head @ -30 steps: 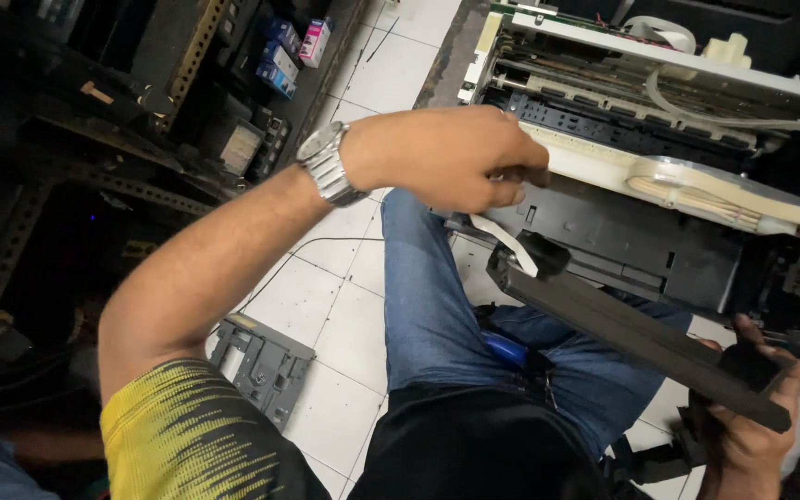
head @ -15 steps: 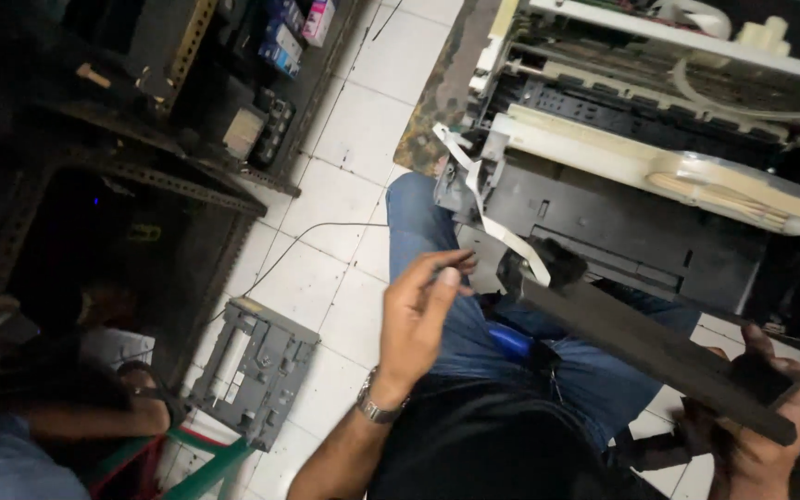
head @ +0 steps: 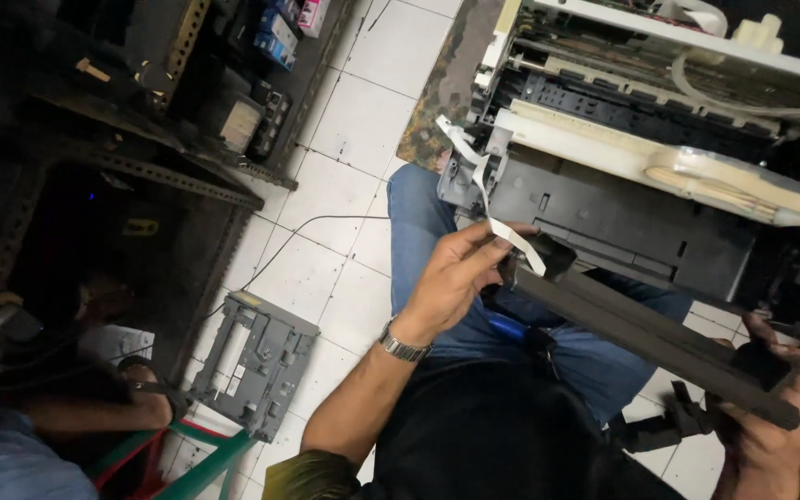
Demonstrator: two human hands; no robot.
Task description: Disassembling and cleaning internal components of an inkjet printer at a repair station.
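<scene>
Strain on the white ribbon cable [head: 485, 190] looks the likeliest fault, since the left hand [head: 456, 278] pinches its free end while the right hand [head: 770, 417] grips the long black panel [head: 659, 343] (held across the lap, beside the opened printer [head: 641, 204]), and a tug could tear it.

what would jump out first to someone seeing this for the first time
The opened printer at upper right, its covers off and its insides bare, draws the eye first. Below it a long dark bar slants across the person's lap, with the left hand pinching a white ribbon cable at its upper end and the right hand gripping its lower end. A grey plastic frame lies on the white floor tiles at lower left.
</scene>
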